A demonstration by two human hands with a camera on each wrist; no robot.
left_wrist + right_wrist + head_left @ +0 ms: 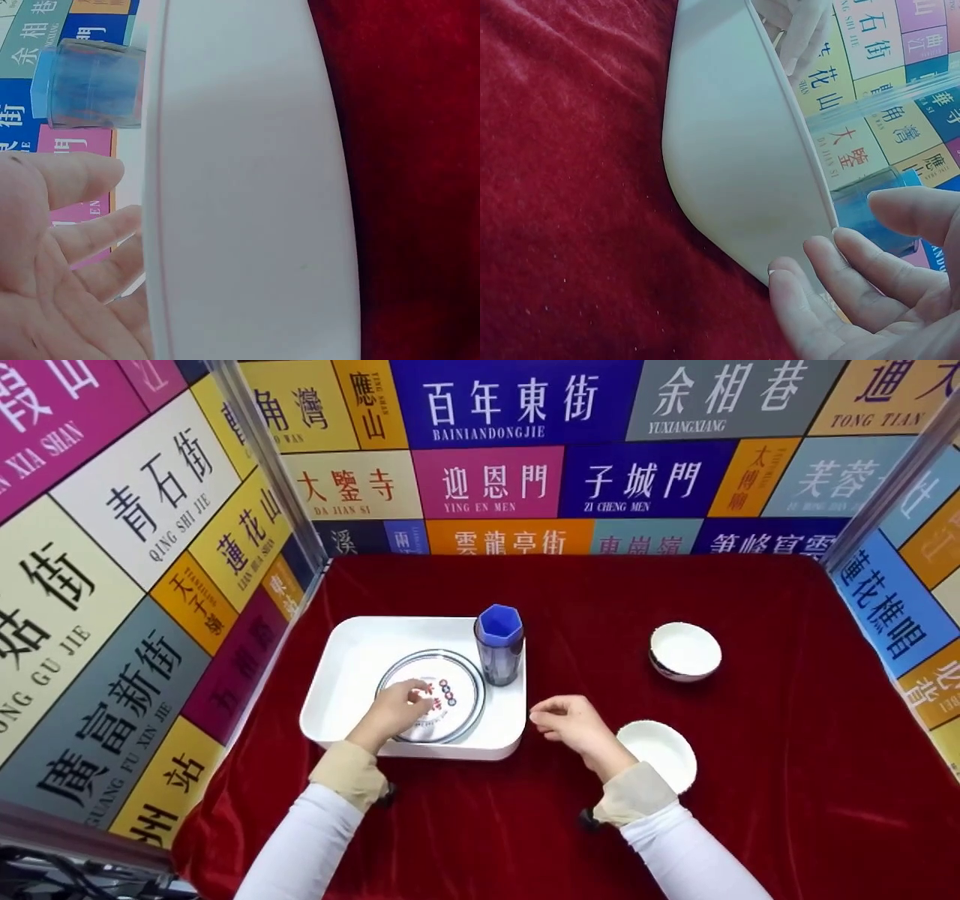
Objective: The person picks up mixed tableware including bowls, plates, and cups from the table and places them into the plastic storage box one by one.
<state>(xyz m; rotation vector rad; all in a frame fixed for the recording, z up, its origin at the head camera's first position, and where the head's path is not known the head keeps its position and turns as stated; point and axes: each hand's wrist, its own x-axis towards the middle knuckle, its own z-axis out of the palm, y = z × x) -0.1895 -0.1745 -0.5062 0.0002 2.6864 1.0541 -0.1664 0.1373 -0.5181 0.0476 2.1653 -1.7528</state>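
A white tray (337, 667) stands on the left part of the dark red cloth. In it lies a round, clear-rimmed plate (454, 716) with red characters and a small logo. My left hand (394, 711) is over the plate with relaxed, slightly bent fingers and nothing in its grasp. A see-through tumbler (496, 666) with a blue hexagonal piece (501, 624) inside stands in the tray's far right corner. Just outside the tray's right side is my right hand (579, 727). In the right wrist view, its loosely bent fingers (862, 277) are close to the tray wall (742, 127), holding nothing.
Two white bowls stand on the red cloth (787, 720) to the right. One bowl (685, 649) is farther back; the nearer bowl (660, 751) is partly behind my right wrist. Panels with printed street names (487, 484) enclose the back and sides.
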